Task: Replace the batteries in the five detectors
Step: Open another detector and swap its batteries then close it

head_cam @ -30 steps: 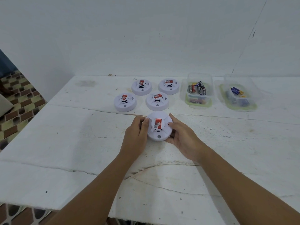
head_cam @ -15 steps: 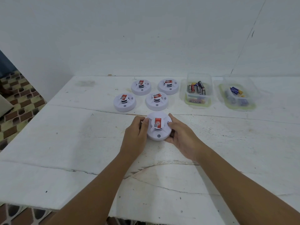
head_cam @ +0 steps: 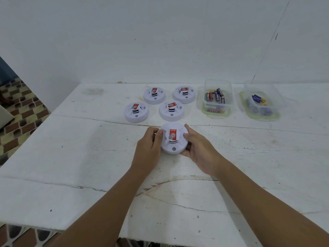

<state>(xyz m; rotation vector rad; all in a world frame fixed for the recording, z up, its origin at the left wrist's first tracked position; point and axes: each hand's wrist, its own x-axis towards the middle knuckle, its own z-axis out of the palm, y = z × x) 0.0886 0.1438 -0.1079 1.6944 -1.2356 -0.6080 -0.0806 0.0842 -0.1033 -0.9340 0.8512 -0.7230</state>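
Observation:
A round white detector point(head_cam: 174, 139) with a red label rests on the white table point(head_cam: 71, 157), near its middle. My left hand point(head_cam: 148, 148) grips its left side and my right hand point(head_cam: 199, 150) grips its right and lower rim. Several more white detectors stand behind it: one at far left point(head_cam: 136, 112), one in the middle point(head_cam: 171, 110), and two at the back point(head_cam: 154, 95) point(head_cam: 184, 94). A clear tub point(head_cam: 218, 98) holds several red and black batteries. A second clear tub point(head_cam: 260, 104) holds blue ones.
A white wall rises right behind the table. The table's left edge drops to a patterned tiled floor point(head_cam: 19, 111). Cracks run across the tabletop.
Both hands stay on the near detector; hands and detector have barely shifted.

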